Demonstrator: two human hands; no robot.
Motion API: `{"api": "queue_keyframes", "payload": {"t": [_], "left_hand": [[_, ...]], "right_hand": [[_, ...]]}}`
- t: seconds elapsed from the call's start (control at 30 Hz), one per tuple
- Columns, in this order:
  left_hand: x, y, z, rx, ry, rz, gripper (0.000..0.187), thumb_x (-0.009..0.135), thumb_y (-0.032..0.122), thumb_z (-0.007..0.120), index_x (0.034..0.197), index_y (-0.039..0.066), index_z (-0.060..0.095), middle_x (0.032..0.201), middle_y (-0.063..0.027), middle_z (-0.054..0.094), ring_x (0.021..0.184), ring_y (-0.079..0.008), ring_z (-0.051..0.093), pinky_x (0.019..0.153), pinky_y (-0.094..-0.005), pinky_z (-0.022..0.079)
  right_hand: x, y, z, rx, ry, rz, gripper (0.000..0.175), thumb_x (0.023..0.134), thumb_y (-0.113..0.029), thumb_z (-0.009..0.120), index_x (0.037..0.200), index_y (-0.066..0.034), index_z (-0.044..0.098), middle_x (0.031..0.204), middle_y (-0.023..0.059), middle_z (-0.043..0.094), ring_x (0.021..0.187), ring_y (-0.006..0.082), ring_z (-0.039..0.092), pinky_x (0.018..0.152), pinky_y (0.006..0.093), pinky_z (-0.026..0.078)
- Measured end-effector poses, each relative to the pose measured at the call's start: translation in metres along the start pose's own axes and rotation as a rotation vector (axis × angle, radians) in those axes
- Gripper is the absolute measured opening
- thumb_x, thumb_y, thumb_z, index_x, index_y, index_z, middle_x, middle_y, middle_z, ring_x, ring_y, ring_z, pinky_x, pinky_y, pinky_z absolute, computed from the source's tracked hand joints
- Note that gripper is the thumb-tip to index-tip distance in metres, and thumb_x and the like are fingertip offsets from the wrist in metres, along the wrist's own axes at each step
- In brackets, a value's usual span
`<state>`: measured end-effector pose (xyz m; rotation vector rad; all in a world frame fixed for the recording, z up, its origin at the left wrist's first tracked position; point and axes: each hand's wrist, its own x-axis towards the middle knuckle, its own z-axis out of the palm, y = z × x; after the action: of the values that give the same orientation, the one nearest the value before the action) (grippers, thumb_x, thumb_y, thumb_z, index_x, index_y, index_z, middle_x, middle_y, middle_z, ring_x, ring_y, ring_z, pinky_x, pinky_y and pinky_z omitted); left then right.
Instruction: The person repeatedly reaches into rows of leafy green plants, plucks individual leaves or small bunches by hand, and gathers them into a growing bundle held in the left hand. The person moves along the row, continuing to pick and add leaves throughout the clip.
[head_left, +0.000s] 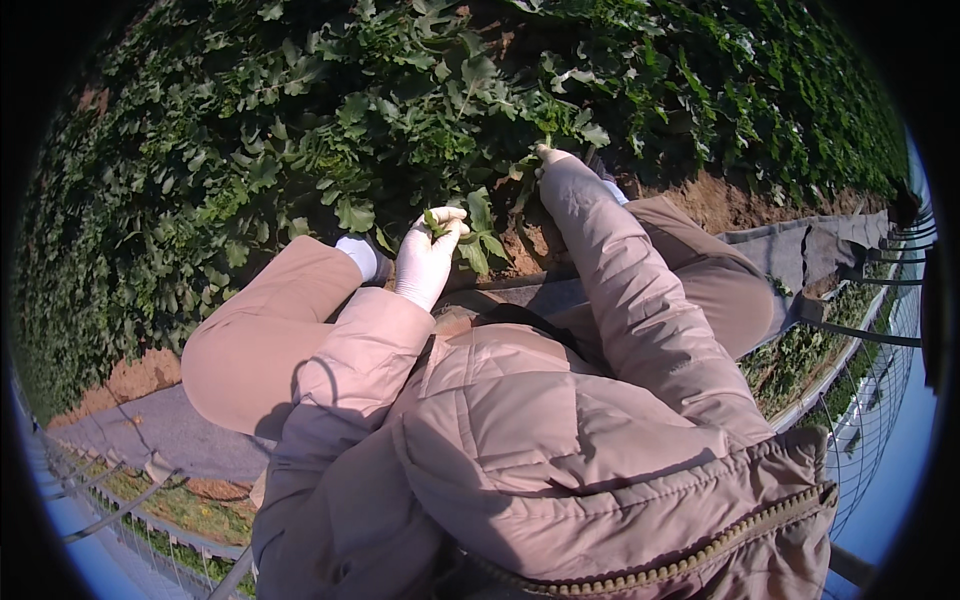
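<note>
My left hand (431, 251), in a thin pale glove, is closed on a small green leafy sprig (432, 223), whose tip shows between the fingers. Lobed green leaves (480, 251) hang just to the right of those fingers; whether they belong to the held sprig I cannot tell. Farther out, my right hand (551, 156), also gloved, has its fingers around the pale stem of a leafy shoot (553, 124) at the near edge of the planted bed. Its fingertips are partly hidden by the wrist and sleeve.
Dense leafy green crop plants (247, 150) fill the ground ahead. Bare brown soil (709, 199) borders the bed, then grey ground-cover fabric (150, 435). My bent knees (262, 337) spread to both sides. Curved metal hoops (870, 335) and netting (862, 420) stand behind.
</note>
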<state>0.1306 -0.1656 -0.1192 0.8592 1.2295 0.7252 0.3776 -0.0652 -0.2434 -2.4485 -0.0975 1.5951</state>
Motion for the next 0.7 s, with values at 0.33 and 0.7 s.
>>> {"api": "queue_keyframes", "payload": {"t": [0.33,0.7], "left_hand": [[0.015,0.008,-0.008,-0.41,-0.015,-0.089,0.054,0.086,0.003,0.043,0.138,0.005,0.032,0.123,-0.0057,0.049,0.108,-0.0137,0.048,0.096,-0.0265,0.038],[0.023,-0.001,-0.026,-0.085,0.165,0.09,0.032,0.084,0.006,0.047,0.115,0.009,0.056,0.087,0.0028,0.052,0.074,-0.0053,0.046,0.068,-0.0199,0.041]], "right_hand": [[-0.169,0.03,0.051,0.197,-0.802,-0.649,0.018,0.089,-0.021,0.059,0.099,-0.0065,0.057,0.079,-0.001,0.056,0.062,0.0083,0.047,0.059,0.0227,0.039],[-0.081,-0.04,-0.008,-0.631,0.214,-0.784,0.057,0.082,-0.012,0.052,0.137,-0.0176,0.039,0.138,0.0068,0.043,0.114,0.0232,0.053,0.093,0.0325,0.044]]}}
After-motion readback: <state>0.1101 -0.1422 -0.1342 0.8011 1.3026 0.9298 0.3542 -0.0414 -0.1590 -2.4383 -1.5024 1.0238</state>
